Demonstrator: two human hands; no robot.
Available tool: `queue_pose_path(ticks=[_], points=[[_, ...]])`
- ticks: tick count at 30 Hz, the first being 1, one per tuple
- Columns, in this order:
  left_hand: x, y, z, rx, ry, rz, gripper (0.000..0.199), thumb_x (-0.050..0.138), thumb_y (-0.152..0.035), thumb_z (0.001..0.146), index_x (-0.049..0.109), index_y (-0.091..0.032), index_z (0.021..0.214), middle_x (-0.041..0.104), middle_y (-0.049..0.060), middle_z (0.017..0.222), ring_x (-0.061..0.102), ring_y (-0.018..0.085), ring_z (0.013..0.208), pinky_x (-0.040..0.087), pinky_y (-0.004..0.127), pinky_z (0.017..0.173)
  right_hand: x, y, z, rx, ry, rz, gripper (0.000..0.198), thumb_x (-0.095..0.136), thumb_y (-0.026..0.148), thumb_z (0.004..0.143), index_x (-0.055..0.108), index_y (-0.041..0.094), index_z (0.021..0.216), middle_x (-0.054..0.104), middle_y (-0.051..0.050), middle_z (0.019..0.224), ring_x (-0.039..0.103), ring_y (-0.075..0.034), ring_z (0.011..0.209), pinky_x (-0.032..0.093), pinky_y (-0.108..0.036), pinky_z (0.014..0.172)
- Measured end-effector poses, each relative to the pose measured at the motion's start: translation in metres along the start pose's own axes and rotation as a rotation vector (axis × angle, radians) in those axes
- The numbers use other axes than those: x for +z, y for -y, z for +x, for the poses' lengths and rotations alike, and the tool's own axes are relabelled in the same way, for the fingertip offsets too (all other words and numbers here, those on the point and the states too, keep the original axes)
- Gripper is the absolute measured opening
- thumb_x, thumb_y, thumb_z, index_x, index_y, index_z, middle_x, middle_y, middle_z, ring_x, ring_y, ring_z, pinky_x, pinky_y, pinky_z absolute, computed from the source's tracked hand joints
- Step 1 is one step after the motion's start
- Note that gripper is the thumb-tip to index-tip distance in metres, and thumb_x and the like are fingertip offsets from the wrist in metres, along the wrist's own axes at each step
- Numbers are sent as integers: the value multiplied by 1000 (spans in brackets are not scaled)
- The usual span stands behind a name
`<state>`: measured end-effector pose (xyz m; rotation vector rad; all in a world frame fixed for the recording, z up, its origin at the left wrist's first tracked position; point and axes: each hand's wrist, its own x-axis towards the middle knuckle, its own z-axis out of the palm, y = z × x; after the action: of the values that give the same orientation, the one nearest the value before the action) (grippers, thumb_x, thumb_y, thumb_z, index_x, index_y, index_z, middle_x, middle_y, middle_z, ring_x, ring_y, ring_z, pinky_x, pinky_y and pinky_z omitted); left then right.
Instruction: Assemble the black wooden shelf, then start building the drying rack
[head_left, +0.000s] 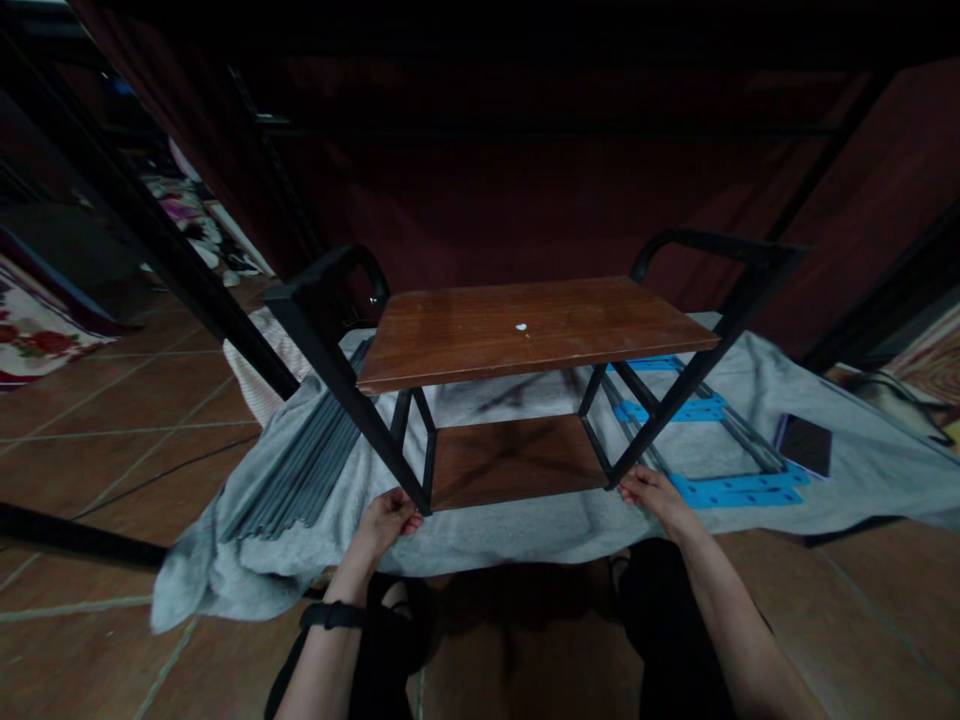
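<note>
A person's left hand (388, 520) and right hand (654, 493) pinch the lower front corners of a two-tier shelf (529, 348), apparently positioning it near the front edge of a gray cloth (514, 538); shifting it would call for matched grips, clear of rods (306, 468) leftward.

"Where does the camera sit?"
"On the person's head, facing forward and down over the near edge of the grey cloth (525, 537)."
"How near?"
"Close, above and behind the left hand (386, 520) and right hand (654, 493)."
</note>
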<state>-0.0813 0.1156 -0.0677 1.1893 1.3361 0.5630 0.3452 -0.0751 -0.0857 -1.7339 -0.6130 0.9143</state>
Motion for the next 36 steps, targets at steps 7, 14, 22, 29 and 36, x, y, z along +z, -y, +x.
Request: queue_pose_path(ticks=[7, 14, 22, 29, 36], points=[[-1, 2, 3, 49, -12, 7, 21, 76, -16, 61, 55, -18, 64, 60, -3, 52, 59, 12, 49, 47, 21, 50, 4, 2, 7, -10, 8, -68, 21, 67, 41, 62, 57, 22, 62, 55, 0, 55, 49, -14, 55, 42, -28, 53], [-5, -6, -11, 71, 50, -22, 32, 86, -24, 52, 59, -17, 68, 67, 1, 63, 66, 17, 62, 52, 26, 58, 3, 6, 6, 4, -9, -32, 23, 67, 43, 61, 57, 23, 63, 56, 0, 60, 51, -14, 58, 46, -28, 58], [-2, -4, -5, 21, 35, 24, 25, 81, -25, 60, 58, -18, 67, 63, 0, 58, 61, 14, 54, 50, 24, 54, -3, 5, -4, 12, 22, -57, 28, 70, 47, 60, 58, 22, 66, 56, 1, 61, 53, -13, 58, 46, -27, 57], [-3, -2, -2, 104, 69, -58, 31, 84, -22, 50, 59, -18, 67, 64, -1, 59, 59, 12, 55, 47, 23, 55, 1, 0, 10, 0, 10, -55, 20, 67, 39, 64, 58, 22, 64, 56, 2, 58, 51, -13, 56, 45, -26, 57], [-5, 0, -5, 67, 56, -82, 38, 87, -26, 47, 56, -18, 66, 64, -2, 59, 61, 13, 55, 49, 24, 55, -1, 2, 3, -3, 13, -47, 25, 68, 44, 61, 58, 22, 67, 55, 1, 61, 51, -14, 58, 45, -27, 57]])
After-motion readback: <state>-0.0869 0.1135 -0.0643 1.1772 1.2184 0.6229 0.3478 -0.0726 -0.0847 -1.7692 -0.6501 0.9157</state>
